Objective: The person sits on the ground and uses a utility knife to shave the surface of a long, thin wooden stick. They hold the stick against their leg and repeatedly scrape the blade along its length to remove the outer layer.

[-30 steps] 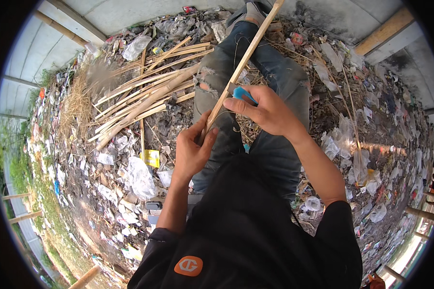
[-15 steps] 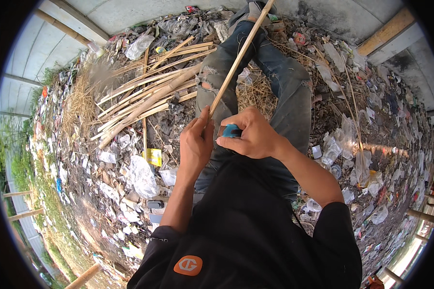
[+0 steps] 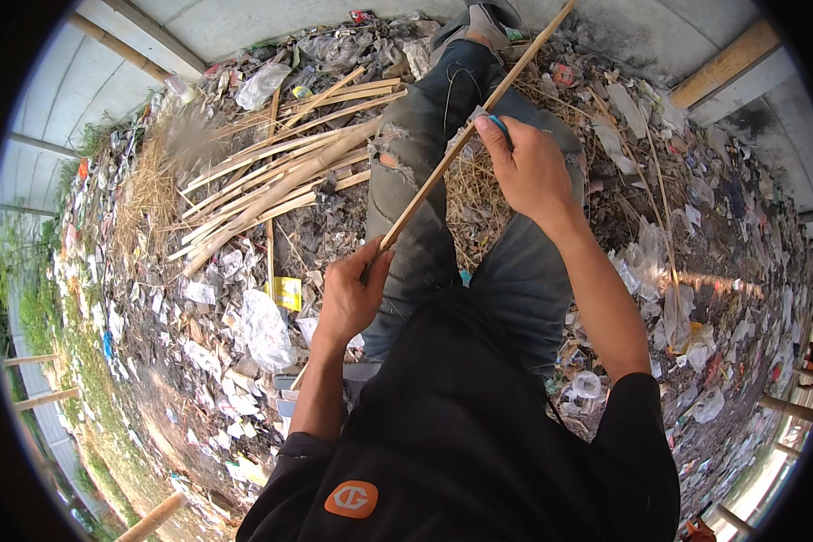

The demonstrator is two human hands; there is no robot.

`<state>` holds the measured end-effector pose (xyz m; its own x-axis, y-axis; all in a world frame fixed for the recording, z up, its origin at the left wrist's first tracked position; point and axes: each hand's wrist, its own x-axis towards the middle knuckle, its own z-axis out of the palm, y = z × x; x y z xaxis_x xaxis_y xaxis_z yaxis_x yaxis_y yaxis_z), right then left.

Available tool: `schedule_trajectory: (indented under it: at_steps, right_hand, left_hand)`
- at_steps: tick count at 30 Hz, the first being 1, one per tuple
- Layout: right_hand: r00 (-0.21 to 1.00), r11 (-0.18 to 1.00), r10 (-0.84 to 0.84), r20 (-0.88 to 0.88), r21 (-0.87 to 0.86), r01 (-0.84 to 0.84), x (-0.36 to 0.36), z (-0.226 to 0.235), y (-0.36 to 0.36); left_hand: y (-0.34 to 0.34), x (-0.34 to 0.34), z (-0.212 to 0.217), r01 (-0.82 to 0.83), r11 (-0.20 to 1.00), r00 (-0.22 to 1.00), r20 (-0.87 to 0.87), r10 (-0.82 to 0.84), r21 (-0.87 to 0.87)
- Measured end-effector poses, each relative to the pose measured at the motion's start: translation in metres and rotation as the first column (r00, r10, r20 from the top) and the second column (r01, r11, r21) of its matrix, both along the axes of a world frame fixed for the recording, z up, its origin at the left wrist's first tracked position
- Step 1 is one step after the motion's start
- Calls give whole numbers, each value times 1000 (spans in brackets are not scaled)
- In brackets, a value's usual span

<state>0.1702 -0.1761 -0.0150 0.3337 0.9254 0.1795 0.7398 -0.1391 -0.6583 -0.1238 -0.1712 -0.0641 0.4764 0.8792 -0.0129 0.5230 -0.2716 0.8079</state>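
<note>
Across our lap, above the torn knees of the grey jeans [image 3: 425, 172], we hold a long thin pale bamboo strip [image 3: 461, 144] slanting from near our left thigh up toward the far edge of the littered ground. Our left hand [image 3: 352, 294] is closed round the strip's near end, thumb on top. Our right hand [image 3: 528, 167] has travelled up the strip since half a second ago, when it sat close against the left hand; now the two hands are well apart. The right hand's fingers are curled round a small blue-handled tool [image 3: 499, 126], probably a knife, pressed against the strip, though the blade itself is hidden from us. We judge from this that one long stroke along the strip is being run away from the body, shaving or splitting it. A second ago the right hand was also mid-strip, so the strokes seem to repeat.

Left of our legs a heap of split pale bamboo slats [image 3: 280, 181] lies on the ground among plastic scraps [image 3: 262, 325] and dry straw [image 3: 149, 185], unchanged.
</note>
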Motion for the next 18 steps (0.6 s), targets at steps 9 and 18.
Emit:
schedule_trajectory:
  at_steps: [9,18]
  right_hand:
    - [995,997,81,57,-4,-81,-18,-28,-8]
    - [967,968,251,37,-39,-250,-68,-33,-16]
  left_hand:
    - [-4,0,-12,20,1000,998,58,-21,5]
    - [5,12,-2,-7,986,981,188,39,-166]
